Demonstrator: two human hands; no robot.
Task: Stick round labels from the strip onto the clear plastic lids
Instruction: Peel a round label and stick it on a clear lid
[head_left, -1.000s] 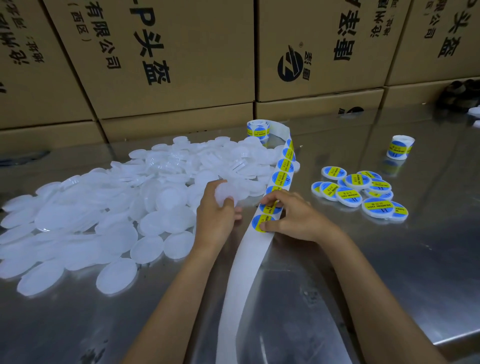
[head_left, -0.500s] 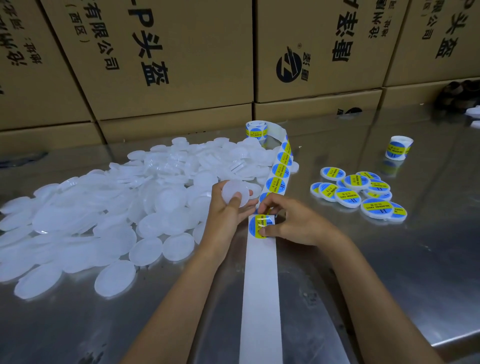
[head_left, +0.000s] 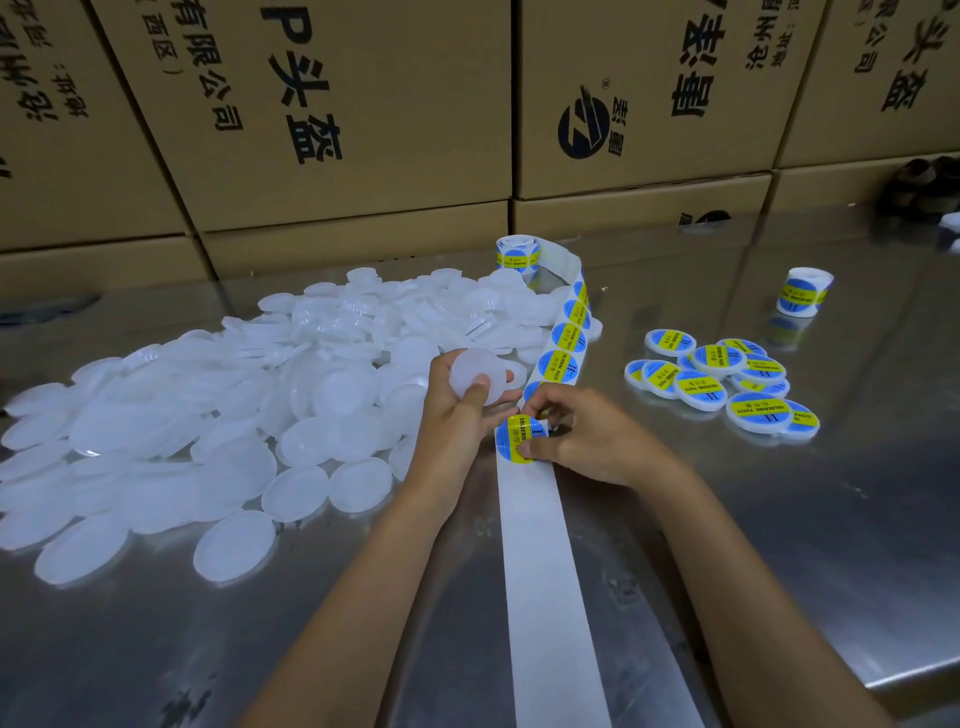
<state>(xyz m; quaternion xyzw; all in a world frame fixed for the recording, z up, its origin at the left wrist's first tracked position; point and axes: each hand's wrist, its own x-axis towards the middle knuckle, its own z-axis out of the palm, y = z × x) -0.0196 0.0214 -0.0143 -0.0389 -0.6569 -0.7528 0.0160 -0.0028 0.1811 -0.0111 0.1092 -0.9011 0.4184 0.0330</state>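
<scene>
My left hand (head_left: 453, 421) grips one clear plastic lid (head_left: 475, 375), held up tilted just left of the label strip (head_left: 540, 561). My right hand (head_left: 582, 439) pinches a round blue and yellow label (head_left: 515, 439) at the strip's first printed spot, thumb and fingers on its edge. The strip runs from a roll (head_left: 517, 253) at the back, carries more labels (head_left: 563, 343), and continues toward me as bare white backing. A big heap of unlabelled clear lids (head_left: 218, 415) lies to the left. Labelled lids (head_left: 722, 382) are piled to the right.
The work surface is a shiny steel table (head_left: 810, 545) whose front edge shows at the lower right. Cardboard boxes (head_left: 332, 114) are stacked along the back. A second small label roll (head_left: 802, 291) stands at the right rear.
The left hand lifted a lid out of the heap and raised it beside the strip. The strip's backing swung straight toward me. The right hand went from pressing the strip to pinching the label's edge.
</scene>
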